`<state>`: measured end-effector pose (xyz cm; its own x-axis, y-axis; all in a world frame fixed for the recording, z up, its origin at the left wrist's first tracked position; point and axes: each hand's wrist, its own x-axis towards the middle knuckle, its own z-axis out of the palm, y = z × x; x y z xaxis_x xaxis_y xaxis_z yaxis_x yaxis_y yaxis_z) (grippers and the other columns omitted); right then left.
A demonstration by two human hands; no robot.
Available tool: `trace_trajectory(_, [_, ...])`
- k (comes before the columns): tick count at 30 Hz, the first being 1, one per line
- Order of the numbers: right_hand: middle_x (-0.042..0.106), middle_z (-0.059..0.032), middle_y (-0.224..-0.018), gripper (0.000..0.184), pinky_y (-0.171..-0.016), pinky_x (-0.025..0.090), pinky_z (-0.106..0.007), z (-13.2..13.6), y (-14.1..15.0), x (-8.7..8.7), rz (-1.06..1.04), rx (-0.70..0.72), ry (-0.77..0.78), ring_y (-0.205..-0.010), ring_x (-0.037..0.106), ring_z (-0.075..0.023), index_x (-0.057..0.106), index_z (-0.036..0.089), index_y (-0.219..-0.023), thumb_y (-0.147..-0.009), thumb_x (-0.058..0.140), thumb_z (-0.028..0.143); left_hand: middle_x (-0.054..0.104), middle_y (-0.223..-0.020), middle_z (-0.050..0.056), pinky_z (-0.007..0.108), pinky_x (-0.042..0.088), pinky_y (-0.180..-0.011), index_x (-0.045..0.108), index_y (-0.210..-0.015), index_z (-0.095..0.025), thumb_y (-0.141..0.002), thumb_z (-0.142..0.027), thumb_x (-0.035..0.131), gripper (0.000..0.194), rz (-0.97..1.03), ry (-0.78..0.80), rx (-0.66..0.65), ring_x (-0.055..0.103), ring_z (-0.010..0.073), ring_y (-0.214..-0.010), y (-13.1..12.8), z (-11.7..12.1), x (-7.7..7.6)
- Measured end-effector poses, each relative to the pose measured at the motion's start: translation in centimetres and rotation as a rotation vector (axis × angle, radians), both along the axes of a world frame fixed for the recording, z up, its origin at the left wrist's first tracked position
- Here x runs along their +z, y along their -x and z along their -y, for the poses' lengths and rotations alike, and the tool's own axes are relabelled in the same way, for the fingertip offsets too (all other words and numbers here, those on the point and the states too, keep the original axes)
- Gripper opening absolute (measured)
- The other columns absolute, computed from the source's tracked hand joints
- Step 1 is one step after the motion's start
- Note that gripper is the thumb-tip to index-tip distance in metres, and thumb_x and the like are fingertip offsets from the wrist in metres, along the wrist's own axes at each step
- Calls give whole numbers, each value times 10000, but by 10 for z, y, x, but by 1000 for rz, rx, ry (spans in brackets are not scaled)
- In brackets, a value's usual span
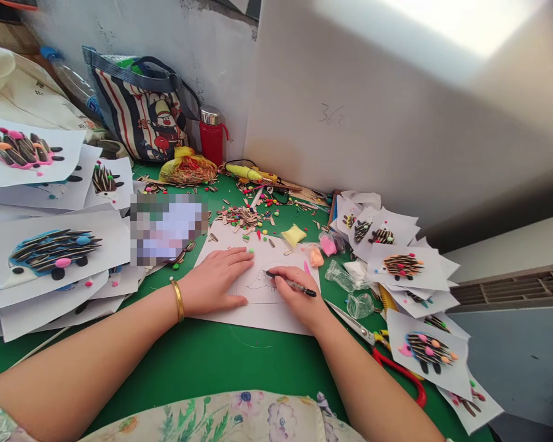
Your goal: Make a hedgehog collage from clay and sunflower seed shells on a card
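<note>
A white sheet of paper (221, 310) lies on the green table in front of me, with a thin outline drawing (257, 281) on it. My left hand (219, 279) rests flat on the sheet's left part, fingers stretched out, a gold bracelet (179, 301) round the wrist. In my right hand (299, 301) is a black pen (299, 286), its tip at the drawing. Just beyond the sheet are yellow clay (294, 235), orange clay (316, 257) and pink clay (327, 244). Sunflower seeds (239, 217) lie in a pile past my left fingertips.
Hedgehog pictures on paper are stacked at left (115, 239) and right (408, 268). Red-handled scissors (399, 368) lie by my right forearm. At the back stand a striped bag (133, 110) and a red bottle (212, 138), near a yellow glue gun (249, 172). A white wall rises behind.
</note>
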<state>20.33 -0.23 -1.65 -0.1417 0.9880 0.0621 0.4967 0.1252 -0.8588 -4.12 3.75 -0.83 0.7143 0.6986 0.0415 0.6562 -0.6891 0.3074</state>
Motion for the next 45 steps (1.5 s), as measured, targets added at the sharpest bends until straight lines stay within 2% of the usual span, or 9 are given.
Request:
trace_trajectory(5, [728,-15,-1063,245,-950,507,-374,-1,-3,-2,-39,-26,-27,-1021,666,-204,719,280,-1073,-878,570,292,404,-1544,64,457,246,-1181,455,-1428,-229,-776,-540,664,752,-4,10,6,316,289,-1441,0,0,1])
trace_trajectory(11, [729,-16,-1084,252,-976,487,-382,-3,-3,-2,33,3,-72,-1062,646,-210,720,280,-1076,-876,568,296,411,-1540,68,448,241,-1180,461,-1426,-245,-772,-534,667,744,9,21,9,318,299,-1439,0,0,0])
trace_trajectory(18, [732,-19,-1036,228,-946,518,-378,-2,-2,0,-22,-42,16,-1007,673,-210,736,270,-1012,-858,569,269,413,-1539,65,445,244,-1179,452,-1430,-246,-773,-525,671,746,13,18,4,314,298,-1441,0,0,1])
trace_trajectory(24, [732,-21,-1020,239,-968,511,-392,0,0,2,32,-7,3,-1012,674,-216,739,270,-1013,-850,565,249,400,-1547,68,461,242,-1176,449,-1431,-251,-774,-536,669,748,9,28,9,314,302,-1441,1,1,0])
trace_trajectory(31, [731,-21,-1023,235,-949,521,-391,0,-1,3,-2,-39,60,-1007,675,-219,741,267,-990,-840,560,252,397,-1548,65,450,236,-1182,443,-1434,-243,-772,-538,674,761,11,22,1,304,289,-1447,2,1,0])
trace_trajectory(45, [736,-16,-1012,230,-926,531,-384,-2,-4,-2,-32,-73,10,-978,683,-212,734,273,-1013,-856,565,276,400,-1547,65,456,242,-1179,452,-1430,-236,-771,-536,673,757,8,20,2,306,295,-1446,2,1,1])
